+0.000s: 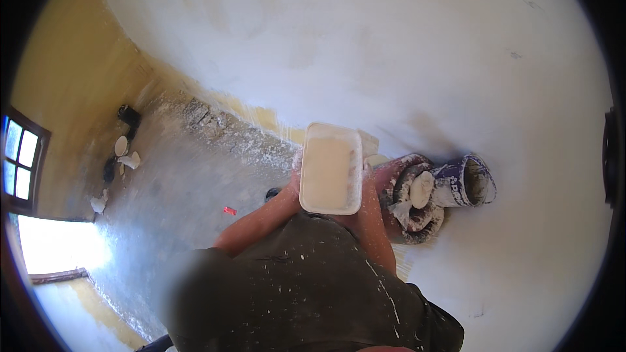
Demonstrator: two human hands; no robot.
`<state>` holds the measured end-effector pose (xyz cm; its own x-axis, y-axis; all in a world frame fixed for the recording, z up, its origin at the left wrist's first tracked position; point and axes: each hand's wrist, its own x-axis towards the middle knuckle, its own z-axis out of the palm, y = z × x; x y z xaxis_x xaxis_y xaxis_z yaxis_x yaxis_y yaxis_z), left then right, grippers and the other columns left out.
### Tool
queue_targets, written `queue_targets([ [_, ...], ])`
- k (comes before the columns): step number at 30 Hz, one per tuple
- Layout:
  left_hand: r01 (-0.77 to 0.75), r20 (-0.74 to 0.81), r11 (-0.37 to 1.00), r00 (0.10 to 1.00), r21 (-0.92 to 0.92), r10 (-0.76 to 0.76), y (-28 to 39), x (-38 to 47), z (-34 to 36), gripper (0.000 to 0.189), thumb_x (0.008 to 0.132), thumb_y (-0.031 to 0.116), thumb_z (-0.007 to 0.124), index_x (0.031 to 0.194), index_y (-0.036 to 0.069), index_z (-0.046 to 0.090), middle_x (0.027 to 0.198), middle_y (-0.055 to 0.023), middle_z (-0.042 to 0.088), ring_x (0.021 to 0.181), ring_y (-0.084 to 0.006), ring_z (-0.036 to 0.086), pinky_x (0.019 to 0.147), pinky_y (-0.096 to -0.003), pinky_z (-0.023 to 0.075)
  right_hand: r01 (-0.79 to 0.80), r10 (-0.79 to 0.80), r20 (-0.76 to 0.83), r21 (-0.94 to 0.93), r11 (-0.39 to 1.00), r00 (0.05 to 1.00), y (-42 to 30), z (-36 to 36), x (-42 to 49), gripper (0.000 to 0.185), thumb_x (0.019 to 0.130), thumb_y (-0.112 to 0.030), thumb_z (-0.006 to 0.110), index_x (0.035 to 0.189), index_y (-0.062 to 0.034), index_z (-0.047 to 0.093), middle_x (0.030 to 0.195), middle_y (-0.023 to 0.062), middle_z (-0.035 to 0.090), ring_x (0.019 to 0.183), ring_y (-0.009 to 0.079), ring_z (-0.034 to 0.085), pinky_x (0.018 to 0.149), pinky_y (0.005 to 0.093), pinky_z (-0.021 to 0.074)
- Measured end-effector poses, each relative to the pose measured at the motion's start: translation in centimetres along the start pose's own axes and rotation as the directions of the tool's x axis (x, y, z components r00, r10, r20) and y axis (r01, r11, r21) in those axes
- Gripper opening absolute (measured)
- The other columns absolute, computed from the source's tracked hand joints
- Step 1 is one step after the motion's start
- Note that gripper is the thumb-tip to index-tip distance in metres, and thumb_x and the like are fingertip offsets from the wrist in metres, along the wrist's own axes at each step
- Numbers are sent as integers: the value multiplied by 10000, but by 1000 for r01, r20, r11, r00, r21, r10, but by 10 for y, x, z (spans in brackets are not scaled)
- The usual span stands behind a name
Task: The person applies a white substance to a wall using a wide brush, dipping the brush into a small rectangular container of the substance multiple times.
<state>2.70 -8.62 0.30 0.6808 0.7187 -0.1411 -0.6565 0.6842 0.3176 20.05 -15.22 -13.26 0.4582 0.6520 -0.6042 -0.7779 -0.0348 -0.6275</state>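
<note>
A rectangular translucent plastic tub (357, 195) is held up in front of my chest. Inside it lies a cream-coloured, smooth-looking substance (326, 173); whether it is liquid or paste, I cannot tell. My left hand (296, 170) grips the tub's left side, its fingers mostly hidden. On the opposite side my right hand (368, 172) holds the wall, also partly hidden and spotted with white. Just past the tub's upper right edge, a pale flat thing (369, 142) shows in part.
To my right stands a maroon drum-like container (391, 176) smeared with white, a whitish lump (421, 189) on top. A paint bucket (452, 183) with a purple label is beside it. A white-coated wall (415, 58) rises ahead. White splatter and a red scrap (230, 210) mark the floor.
</note>
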Motion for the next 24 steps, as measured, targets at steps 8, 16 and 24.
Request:
queue_targets([
  [8, 231, 115, 884, 973, -406, -201, 65, -10, 4, 506, 899, 430, 440, 1244, 64, 500, 1180, -134, 566, 1038, -298, 568, 877, -469, 486, 341, -336, 263, 31, 940, 904, -55, 108, -85, 253, 906, -321, 558, 1019, -103, 496, 807, 11, 526, 637, 104, 517, 497, 242, 448],
  [16, 364, 198, 809, 931, -461, -306, 102, -14, -37, 532, 905, 455, 416, 1264, 70, 489, 1191, -139, 565, 1046, -321, 571, 887, -509, 470, 150, -132, 160, -104, 983, 978, -31, 106, -67, 156, 920, -243, 507, 932, -87, 506, 700, 26, 505, 461, 100, 453, 360, 216, 369],
  [24, 418, 160, 829, 908, -372, -386, 136, -38, -36, 506, 916, 435, 433, 1266, 74, 484, 1183, -121, 568, 1044, -291, 574, 872, -475, 487, -120, 119, 133, 1, 993, 984, 13, 124, 17, 139, 923, -155, 469, 864, -33, 499, 661, 27, 494, 502, 102, 441, 429, 207, 369],
])
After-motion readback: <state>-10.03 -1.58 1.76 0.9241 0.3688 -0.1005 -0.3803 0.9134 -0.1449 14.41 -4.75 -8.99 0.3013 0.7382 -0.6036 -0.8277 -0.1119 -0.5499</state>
